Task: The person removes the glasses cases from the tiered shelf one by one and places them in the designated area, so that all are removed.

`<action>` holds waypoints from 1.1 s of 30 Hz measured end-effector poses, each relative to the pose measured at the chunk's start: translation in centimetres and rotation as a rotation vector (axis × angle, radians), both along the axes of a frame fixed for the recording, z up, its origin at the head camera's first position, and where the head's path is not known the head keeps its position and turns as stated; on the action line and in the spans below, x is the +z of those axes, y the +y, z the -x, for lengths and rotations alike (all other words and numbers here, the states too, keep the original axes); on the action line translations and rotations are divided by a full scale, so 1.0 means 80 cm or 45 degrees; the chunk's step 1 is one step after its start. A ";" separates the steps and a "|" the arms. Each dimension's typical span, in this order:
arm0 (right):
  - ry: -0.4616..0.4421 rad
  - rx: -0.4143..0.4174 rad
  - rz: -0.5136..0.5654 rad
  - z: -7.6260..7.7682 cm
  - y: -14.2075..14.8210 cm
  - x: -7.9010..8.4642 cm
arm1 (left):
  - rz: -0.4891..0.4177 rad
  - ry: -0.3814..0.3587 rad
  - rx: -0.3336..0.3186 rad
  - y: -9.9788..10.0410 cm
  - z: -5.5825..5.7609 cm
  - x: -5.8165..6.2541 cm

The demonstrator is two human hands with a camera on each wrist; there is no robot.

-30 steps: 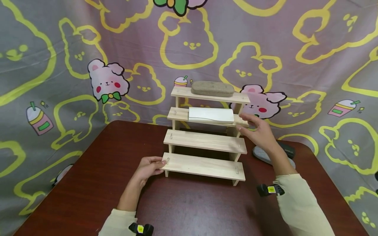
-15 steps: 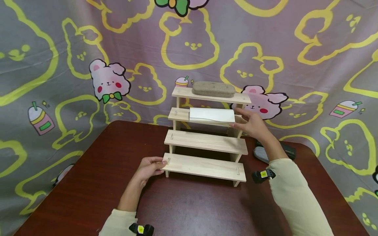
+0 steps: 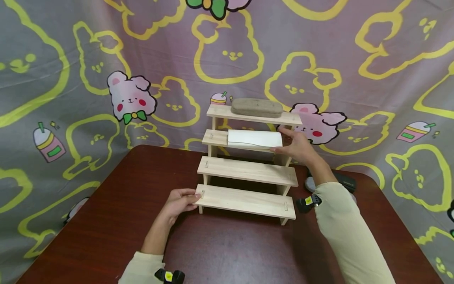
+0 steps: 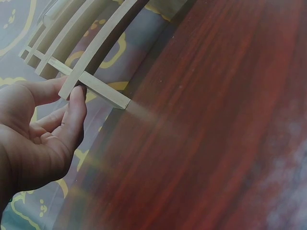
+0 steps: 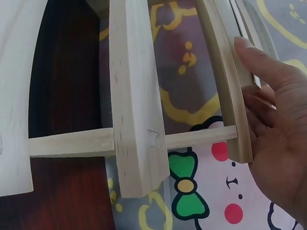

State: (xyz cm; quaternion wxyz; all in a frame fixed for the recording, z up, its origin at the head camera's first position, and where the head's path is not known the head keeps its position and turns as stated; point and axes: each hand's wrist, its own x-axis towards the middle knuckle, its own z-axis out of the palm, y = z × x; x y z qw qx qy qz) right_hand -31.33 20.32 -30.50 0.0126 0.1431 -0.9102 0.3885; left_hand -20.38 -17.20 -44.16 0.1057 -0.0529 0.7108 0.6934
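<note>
A four-tier wooden display stand stands on the dark red table. My left hand pinches the left end of its lowest shelf, thumb on top; the left wrist view shows fingers beneath the board. On the third shelf up lies a white case with a wavy-edged flap, probably a glasses case. My right hand grips the right end of that case, thumb at the front edge and fingers behind. In the right wrist view the thumb lies along the case's near edge; the other fingers are partly hidden.
A brown-grey fabric glasses case lies on the top shelf. Behind the stand's right side, a grey case and a black case lie on the table, partly covered by my right arm. A patterned curtain hangs behind the table.
My right hand has moved left from the shelf's right end onto the white case's end. The white case and my left hand have stayed in place.
</note>
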 end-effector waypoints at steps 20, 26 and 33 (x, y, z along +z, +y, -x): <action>0.009 -0.071 0.036 0.007 -0.007 -0.002 | -0.004 -0.014 0.001 0.000 -0.001 0.003; 0.013 -0.097 0.124 0.006 -0.005 -0.008 | -0.012 -0.009 0.004 0.000 0.000 0.001; 0.009 -0.123 0.138 0.004 -0.003 -0.012 | -0.018 -0.004 0.005 0.000 0.001 -0.001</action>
